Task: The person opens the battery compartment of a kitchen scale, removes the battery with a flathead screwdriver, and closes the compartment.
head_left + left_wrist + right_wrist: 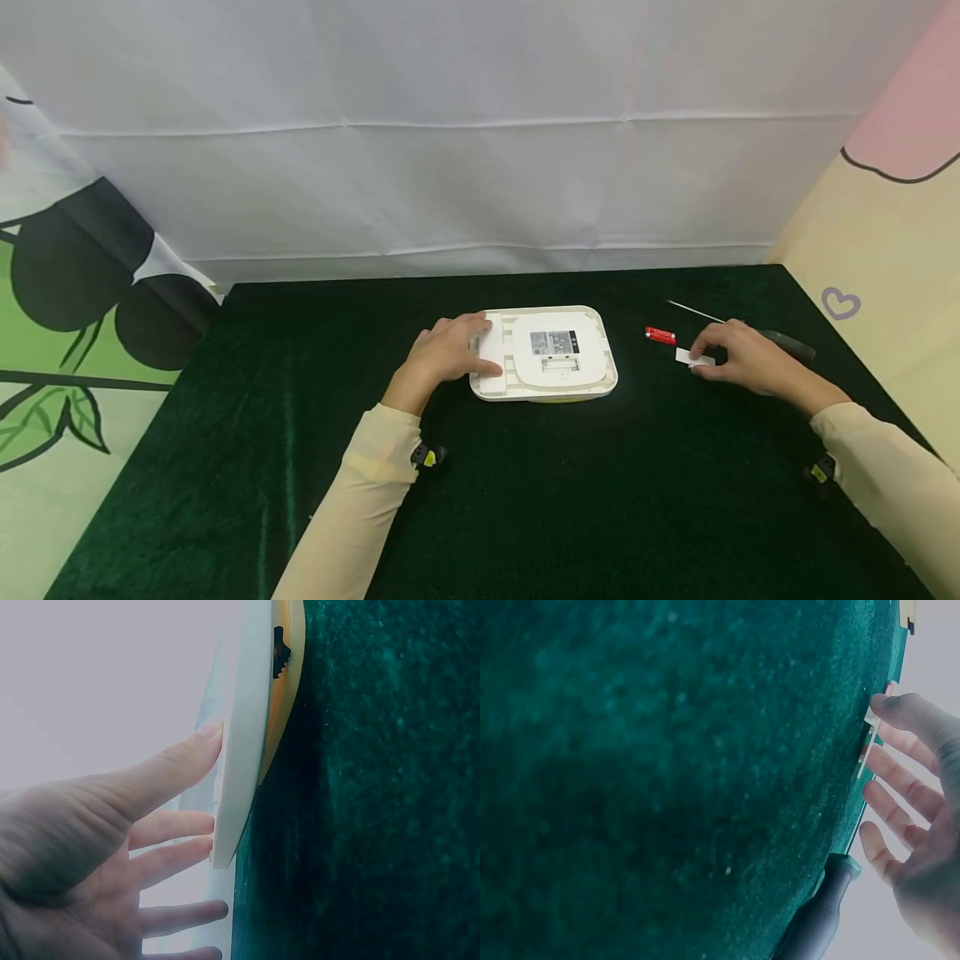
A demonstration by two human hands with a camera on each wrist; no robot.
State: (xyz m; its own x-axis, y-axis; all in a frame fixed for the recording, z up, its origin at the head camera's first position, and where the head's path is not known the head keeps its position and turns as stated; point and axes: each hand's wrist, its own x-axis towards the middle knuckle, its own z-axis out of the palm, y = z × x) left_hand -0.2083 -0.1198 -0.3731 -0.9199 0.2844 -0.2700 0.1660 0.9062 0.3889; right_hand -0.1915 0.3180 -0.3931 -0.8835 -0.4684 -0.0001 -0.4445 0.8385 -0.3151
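Observation:
A white device (pixel 601 350) with rounded corners lies underside up, showing a printed label and a small rectangular recess. My left hand (pixel 444 346) rests on its left end, fingers at the far side and thumb at the near side. In the left wrist view those fingers look fairly straight along the device's edge (pixel 244 765), and a yellow part shows beneath. To the right, my right hand (pixel 738 354) pinches a small white plastic cover (pixel 684 356) between thumb and fingers, low over the cloth. A red battery (pixel 660 335) lies just left of that cover.
A screwdriver (pixel 787 343) lies behind my right hand, its thin shaft pointing toward the back; the dark handle (pixel 814 919) shows in the right wrist view. Dark green cloth (pixel 225 467) covers the table. A white curtain (pixel 480 192) hangs behind, with printed panels at both sides.

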